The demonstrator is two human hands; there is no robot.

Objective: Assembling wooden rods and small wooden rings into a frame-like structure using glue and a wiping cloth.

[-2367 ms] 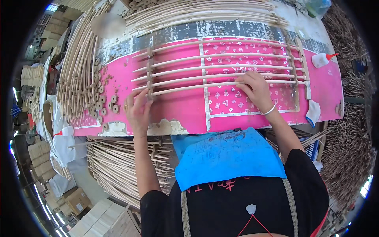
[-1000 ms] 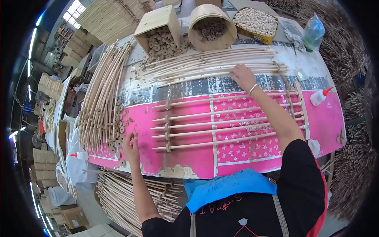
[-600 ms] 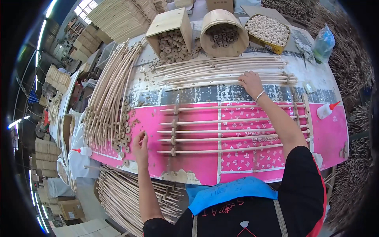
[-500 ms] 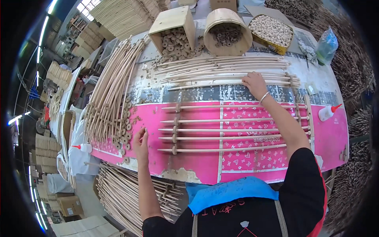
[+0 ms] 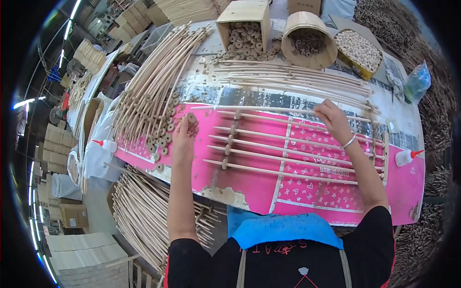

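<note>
My right hand [image 5: 332, 119] grips a long pale wooden rod [image 5: 259, 109], held crosswise just beyond a row of several parallel rods [image 5: 283, 144] on the pink table cover. Those rods pass through wooden rings [image 5: 228, 144] near their pointed left ends, and a wooden strip [image 5: 385, 156] joins their right ends. To the left, my left hand [image 5: 183, 139] is raised with a round wooden ring [image 5: 191, 117] pinched at its fingertips. Loose wooden rings [image 5: 163, 139] lie beside that hand, along the edge of a big heap of rods [image 5: 149, 91].
At the back stand a square wooden box [image 5: 242, 14] and a round wooden tub [image 5: 307, 24], both holding rings, and a yellow-sided tray [image 5: 367, 76] of pale beads. More rods [image 5: 288, 72] lie before them. White red-tipped bottles sit right [image 5: 405, 158] and left [image 5: 109, 146].
My right hand has lifted a rod from the far bundle and brought it nearer. My left hand has moved up and now holds a ring. The whole view has shifted and turned slightly.
</note>
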